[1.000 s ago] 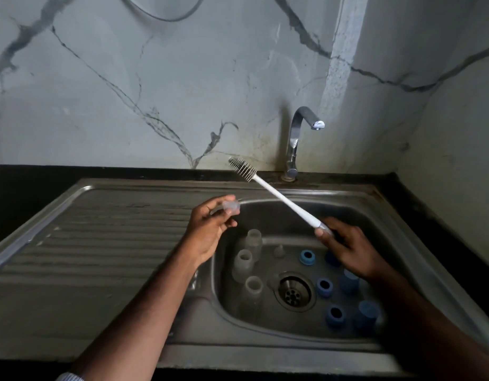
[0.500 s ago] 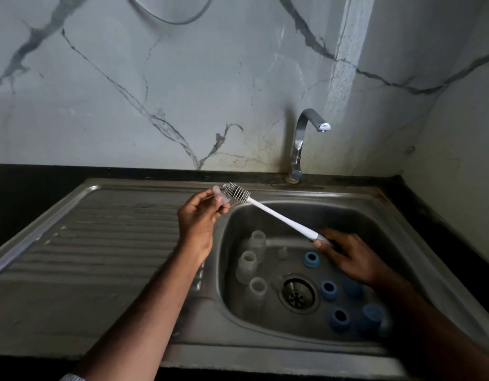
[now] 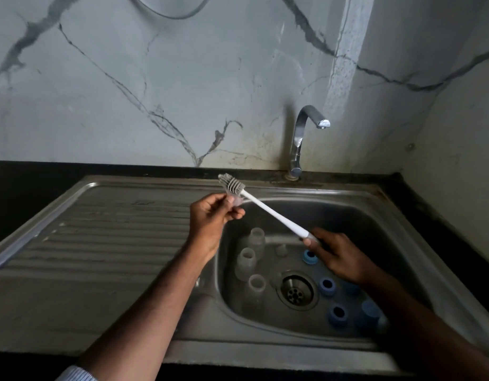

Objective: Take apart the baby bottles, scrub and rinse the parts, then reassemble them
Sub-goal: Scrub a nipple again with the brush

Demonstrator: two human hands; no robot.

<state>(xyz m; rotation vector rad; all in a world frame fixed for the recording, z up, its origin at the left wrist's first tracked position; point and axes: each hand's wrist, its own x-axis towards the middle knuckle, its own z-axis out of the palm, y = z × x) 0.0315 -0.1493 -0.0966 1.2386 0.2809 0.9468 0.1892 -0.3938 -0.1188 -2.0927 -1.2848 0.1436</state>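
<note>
Over the sink's (image 3: 375,204) back-left rim, the left hand (image 3: 210,218) pinches a small clear teat (image 3: 235,200), with the brush (image 3: 265,209) head touching it. The right hand (image 3: 336,257) grips the brush handle. 3 clear bottles (image 3: 247,264) and blue rings (image 3: 327,285) stand in the basin.

left hand (image 3: 210,215): fingers curled, raised | right hand (image 3: 338,255): gripping, lower

Veined marble wall (image 3: 182,78) (dim light)
</note>
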